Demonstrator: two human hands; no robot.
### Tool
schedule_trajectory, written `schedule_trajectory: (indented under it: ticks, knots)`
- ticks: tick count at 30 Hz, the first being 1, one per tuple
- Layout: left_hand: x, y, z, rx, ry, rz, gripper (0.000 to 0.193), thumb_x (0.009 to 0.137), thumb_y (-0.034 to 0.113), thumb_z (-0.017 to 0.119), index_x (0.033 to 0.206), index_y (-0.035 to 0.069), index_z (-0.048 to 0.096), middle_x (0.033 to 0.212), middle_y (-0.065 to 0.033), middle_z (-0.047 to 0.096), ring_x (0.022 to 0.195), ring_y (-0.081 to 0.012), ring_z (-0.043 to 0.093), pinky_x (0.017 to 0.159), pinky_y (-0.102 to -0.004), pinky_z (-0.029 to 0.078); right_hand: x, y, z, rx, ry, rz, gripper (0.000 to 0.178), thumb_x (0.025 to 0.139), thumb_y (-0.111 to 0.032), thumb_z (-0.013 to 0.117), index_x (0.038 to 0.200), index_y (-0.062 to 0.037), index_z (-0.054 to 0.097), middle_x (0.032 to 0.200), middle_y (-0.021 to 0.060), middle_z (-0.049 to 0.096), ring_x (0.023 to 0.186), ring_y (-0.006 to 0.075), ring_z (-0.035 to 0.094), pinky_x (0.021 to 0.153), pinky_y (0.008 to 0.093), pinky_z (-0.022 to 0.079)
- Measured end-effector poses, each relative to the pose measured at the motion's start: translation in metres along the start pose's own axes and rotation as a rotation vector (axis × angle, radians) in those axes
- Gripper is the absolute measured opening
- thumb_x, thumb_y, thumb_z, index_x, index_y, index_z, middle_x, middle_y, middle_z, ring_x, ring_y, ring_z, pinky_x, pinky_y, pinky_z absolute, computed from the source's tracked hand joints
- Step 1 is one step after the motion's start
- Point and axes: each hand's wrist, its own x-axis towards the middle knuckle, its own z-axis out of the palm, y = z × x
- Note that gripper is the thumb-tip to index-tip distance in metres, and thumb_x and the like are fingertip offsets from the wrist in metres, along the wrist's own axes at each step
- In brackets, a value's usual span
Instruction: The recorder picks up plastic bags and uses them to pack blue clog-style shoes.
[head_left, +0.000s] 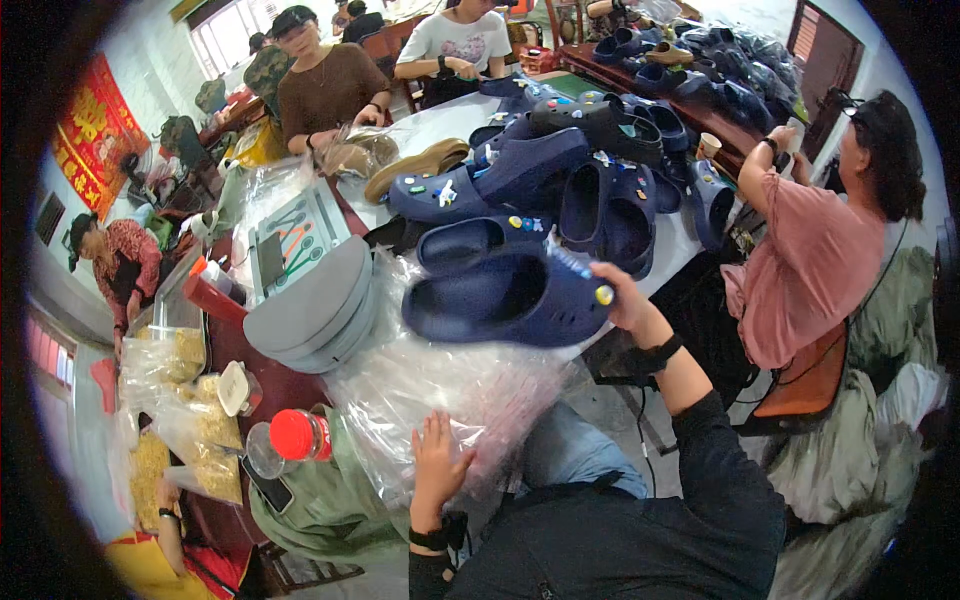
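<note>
My right hand point(630, 302) grips a navy clog point(505, 315) by its toe end. The clog hangs over the table, its hollow inside turned toward me and small coloured charms along the strap. My left hand point(437, 465) lies with fingers spread on a heap of clear plastic bags point(375, 405), holding nothing. Just beyond the held clog is a big pile of dark blue clogs point(530, 165), many with charms. A tan-soled clog point(415, 170) sits at the pile's left side.
To the left are a grey machine point(310, 310), a red-lidded jar point(300, 435), a phone point(270, 490) and bags of yellowish bits point(210, 425). Several people work around the table, one in pink point(810, 260) at the right. More clogs point(690, 75) cover a far table.
</note>
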Motion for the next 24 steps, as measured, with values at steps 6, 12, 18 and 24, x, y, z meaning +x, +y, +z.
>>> schedule_trajectory:
  ticks: [6,12,18,24]
  knots:
    - [-0.01,-0.029,0.022,-1.553,0.182,-0.175,0.066,0.094,0.049,0.031,0.138,-0.001,0.027,0.141,-0.0157,0.032,0.13,-0.0262,0.03,0.108,-0.0358,0.021,0.025,0.014,0.029,-0.539,-0.395,0.182,0.045,0.079,-0.028,0.063,0.109,0.0042,0.057,0.103,0.0099,0.062,0.089,0.016,0.061,0.083,0.0273,0.047]
    - [0.021,0.017,-0.021,-1.025,-0.112,-0.397,0.051,0.086,0.018,0.06,0.13,-0.001,0.04,0.123,-0.013,0.05,0.113,-0.0216,0.047,0.096,-0.0318,0.036,0.05,0.032,0.079,-0.561,-0.24,-0.129,0.058,0.082,-0.04,0.064,0.121,-0.0004,0.048,0.114,0.0151,0.057,0.104,0.0173,0.052,0.088,0.0299,0.041]
    - [0.025,0.023,0.017,-1.398,0.142,-0.42,0.039,0.086,0.006,0.057,0.123,-0.001,0.046,0.115,-0.0094,0.055,0.103,-0.0208,0.053,0.09,-0.0329,0.04,0.015,0.089,0.093,-0.735,-0.159,-0.658,0.08,0.082,-0.031,0.065,0.14,-0.0017,0.018,0.143,0.0238,0.02,0.134,0.0311,0.022,0.107,0.0388,0.024]
    - [0.036,0.044,0.025,-1.447,0.28,-0.461,0.04,0.085,0.006,0.053,0.123,-0.001,0.044,0.113,-0.0106,0.055,0.097,-0.023,0.057,0.081,-0.0332,0.047,-0.065,0.139,0.109,-1.037,-0.168,-0.532,0.077,0.084,-0.031,0.058,0.143,-0.0087,0.013,0.139,0.033,0.019,0.128,0.0479,0.024,0.107,0.0462,0.022]
